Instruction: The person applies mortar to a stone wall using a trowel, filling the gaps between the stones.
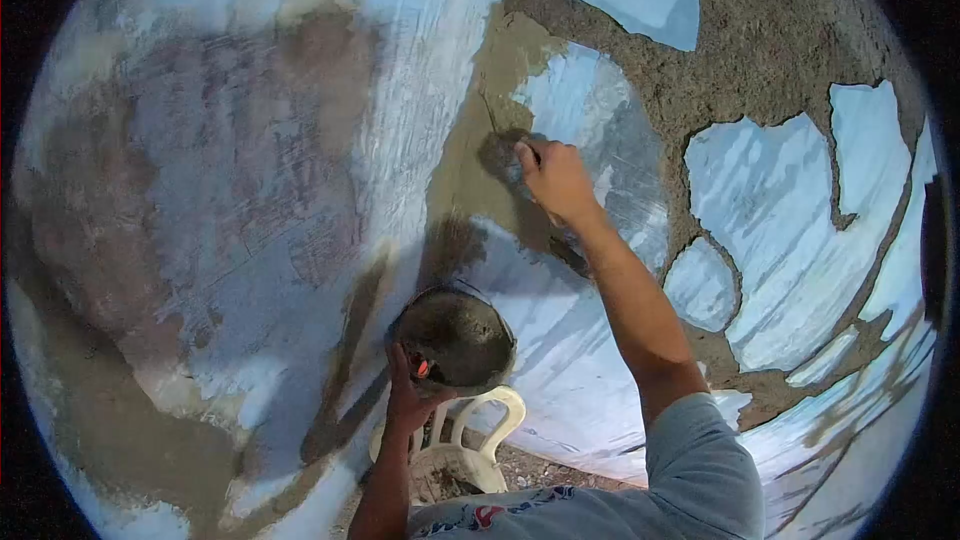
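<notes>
At the bottom of the frame, nearest the camera, a grey sleeve (700, 470) covers the shoulder of the raised right arm. The wall (250, 190) fills nearly everything, pale blue paint flaking, with bare grey mortar patches (770, 40) at upper right. Lower centre, a white plastic chair (480, 440) stands by the wall. Just above it the left hand (408, 395) curls its grip around the rim of a dark bowl of wet mortar (455, 335), kept high and close, within reach. At centre the right hand (555, 178) presses a small tool, mostly hidden by the fingers, flat against a fresh brown smear (480, 160).
</notes>
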The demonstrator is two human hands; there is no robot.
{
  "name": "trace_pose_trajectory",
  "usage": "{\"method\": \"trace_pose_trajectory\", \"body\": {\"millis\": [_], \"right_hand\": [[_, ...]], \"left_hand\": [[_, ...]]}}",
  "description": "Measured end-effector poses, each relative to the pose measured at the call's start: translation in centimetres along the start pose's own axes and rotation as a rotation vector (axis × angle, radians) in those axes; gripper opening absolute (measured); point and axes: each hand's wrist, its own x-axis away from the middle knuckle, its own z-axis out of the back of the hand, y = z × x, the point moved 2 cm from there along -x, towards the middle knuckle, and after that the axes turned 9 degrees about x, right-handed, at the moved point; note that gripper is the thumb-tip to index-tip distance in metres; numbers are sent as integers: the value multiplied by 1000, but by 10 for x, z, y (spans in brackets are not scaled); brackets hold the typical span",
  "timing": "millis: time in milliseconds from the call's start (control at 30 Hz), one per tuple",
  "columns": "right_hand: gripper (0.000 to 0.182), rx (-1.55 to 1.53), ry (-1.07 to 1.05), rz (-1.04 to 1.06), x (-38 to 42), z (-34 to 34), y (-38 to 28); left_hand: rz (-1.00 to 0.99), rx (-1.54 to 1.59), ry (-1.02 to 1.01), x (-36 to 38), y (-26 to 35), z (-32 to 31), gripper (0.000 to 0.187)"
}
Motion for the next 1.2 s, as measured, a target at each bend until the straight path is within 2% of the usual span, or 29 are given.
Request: {"method": "trace_pose_trajectory", "body": {"millis": [233, 267, 367, 467, 567, 667, 733, 800, 933, 1067, 1200], "right_hand": [[34, -12, -25, 29, 28, -16, 5], [35, -29, -58, -11, 32, -18, 7], [33, 40, -144, 85, 44, -18, 16], [35, -104, -317, 37, 51, -3, 20], [38, -529, -280, -281, 46, 13, 11], [40, -760, -143, -296, 24, 23, -4], [39, -865, -50, -301, 5, 21, -10], [39, -978, 70, -317, -17, 12, -11], [38, -965, 111, -276, -46, 11, -21], [39, -935, 67, -320, -56, 6, -31], [39, -855, 82, -311, -58, -13, -30]], "left_hand": [[98, -19, 15, 1, 0, -1, 150], [104, -17, 19, 0, 0, -2, 150], [80, -15, -24, -3, -18, -3, 150], [84, -7, -45, -7, -19, 0, 150], [51, -15, -16, -6, -6, 1, 151], [51, 76, -31, -1, 28, -1, 152], [-46, -14, 67, 2, 18, -2, 149], [116, -60, 19, 2, 14, -1, 146], [-66, 9, -31, -8, -7, -3, 138], [28, 176, -109, -4, 5, -2, 145], [101, -51, -42, 0, 11, 1, 149]]}}
